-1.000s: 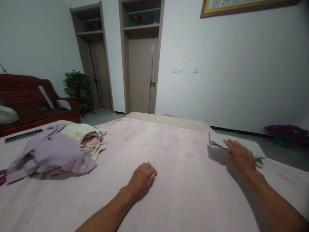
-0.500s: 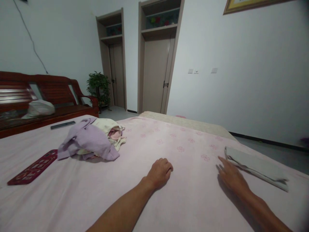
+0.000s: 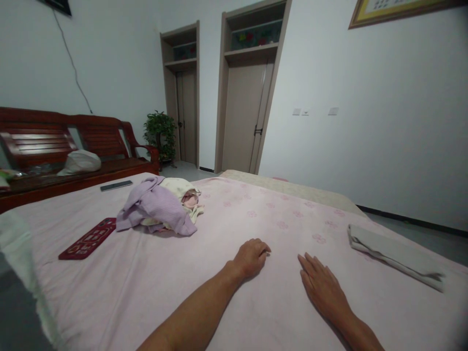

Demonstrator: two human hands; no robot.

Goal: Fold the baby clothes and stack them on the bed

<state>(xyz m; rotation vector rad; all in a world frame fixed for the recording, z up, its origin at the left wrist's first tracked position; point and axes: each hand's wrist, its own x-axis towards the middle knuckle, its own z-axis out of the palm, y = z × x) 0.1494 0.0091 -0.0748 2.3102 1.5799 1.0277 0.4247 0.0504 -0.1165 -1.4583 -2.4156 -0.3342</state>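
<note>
My left hand rests on the pink flowered bedsheet, its fingers loosely curled and nothing seen in them. To the right of it, my right hand lies palm down on the sheet with its fingers stretched out, also without anything in it. A folded light grey cloth is further right, apart from the right hand. Beyond my left hand, to the left, sits a crumpled pile of clothes: a lilac garment on top and a cream garment behind it.
A dark red phone-shaped object lies left of the clothes, and a slim dark phone-like object lies behind them. Past the bed stand a wooden bench with a white plastic bag, a potted plant and two doors.
My right hand has moved left, away from the folded grey cloth and toward my left hand. The view has turned slightly left. The left hand's fingers are a little less curled.
</note>
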